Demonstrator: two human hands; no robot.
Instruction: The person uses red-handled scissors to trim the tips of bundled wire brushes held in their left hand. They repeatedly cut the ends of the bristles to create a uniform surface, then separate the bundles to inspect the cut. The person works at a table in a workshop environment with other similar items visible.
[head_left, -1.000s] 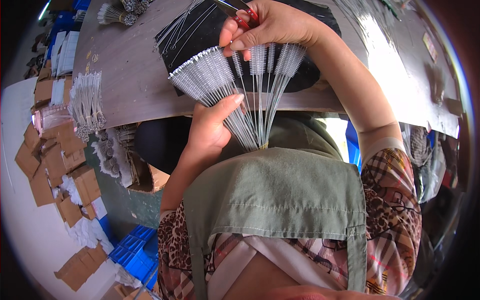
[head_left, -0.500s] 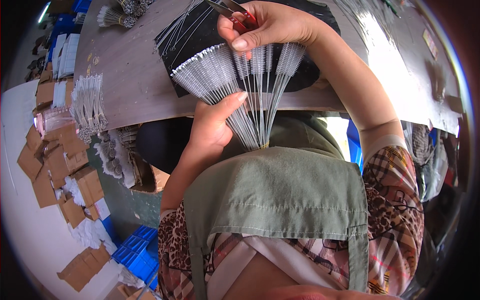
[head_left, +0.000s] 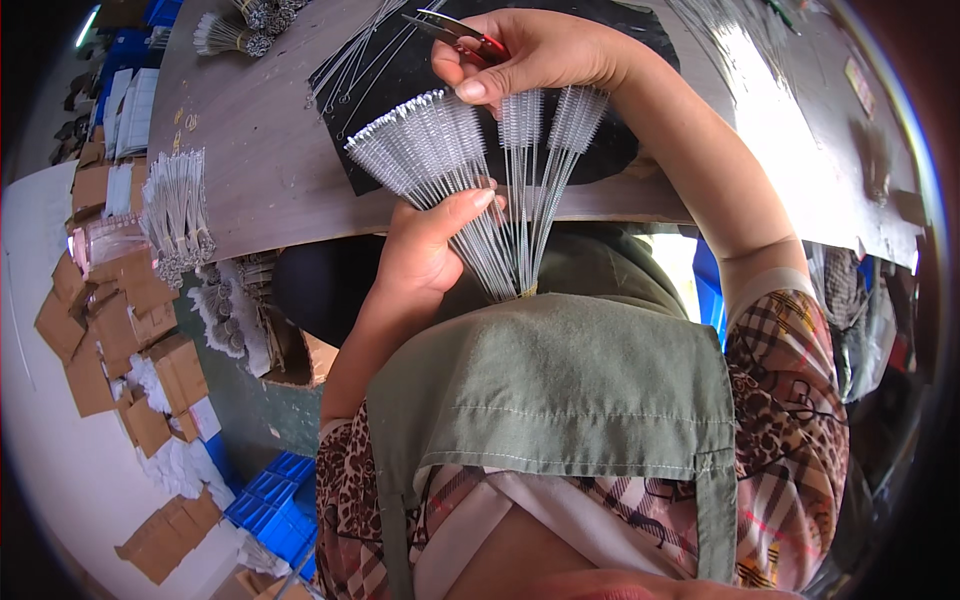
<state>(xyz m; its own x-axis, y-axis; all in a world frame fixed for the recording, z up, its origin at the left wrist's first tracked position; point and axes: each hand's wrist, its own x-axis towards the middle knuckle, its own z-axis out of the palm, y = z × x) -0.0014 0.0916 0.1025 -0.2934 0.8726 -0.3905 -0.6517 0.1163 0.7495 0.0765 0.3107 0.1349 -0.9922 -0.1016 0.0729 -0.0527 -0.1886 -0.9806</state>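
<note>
Apron: nearest to me, green, just below where the wire stems gather.
Left hand: my fingers are curled shut around the bunched stems of the fan of thin wire brushes, thumb pressed across the front.
Brushes: held near the table's near edge, above my lap; stems meet at a bound point low down, white bristle heads spread up and out over the black mat.
Right hand: further out, thumb and forefinger pinched on the head of one brush in the fan, while red-handled pliers are tucked in the same grip.
Doing it well, as I judge: keep my left grip firm and low so the fan stays flat; pinch one head only; keep the plier tips away from the bristles.
Far left: more brush bundles lying on the table.
Floor, left: cardboard pieces and blue crates.
</note>
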